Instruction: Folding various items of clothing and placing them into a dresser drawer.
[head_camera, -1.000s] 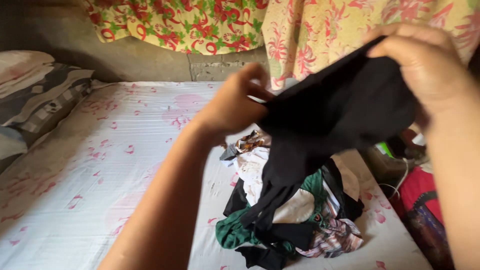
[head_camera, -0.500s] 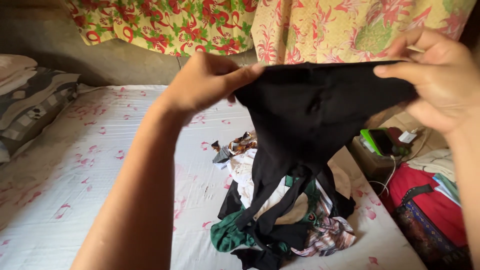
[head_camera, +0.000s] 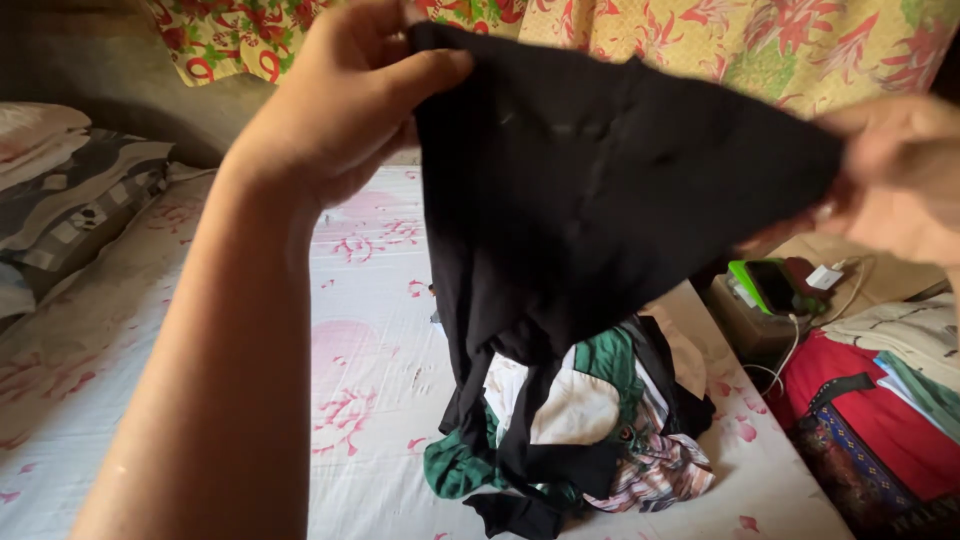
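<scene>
L hand (head_camera: 345, 95) pinches one top corner of black garment (head_camera: 590, 190); R hand (head_camera: 900, 180), blurred, grips the other corner. Garment spread taut betw. hands, not yet folded. Below hands, clothes pile (head_camera: 570, 430) on bed (head_camera: 370, 360) looks unsorted.

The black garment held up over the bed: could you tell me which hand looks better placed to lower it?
Left, probably: the left hand pinches the black garment firmly by its top corner, while the right hand is blurred at the edge.
</scene>
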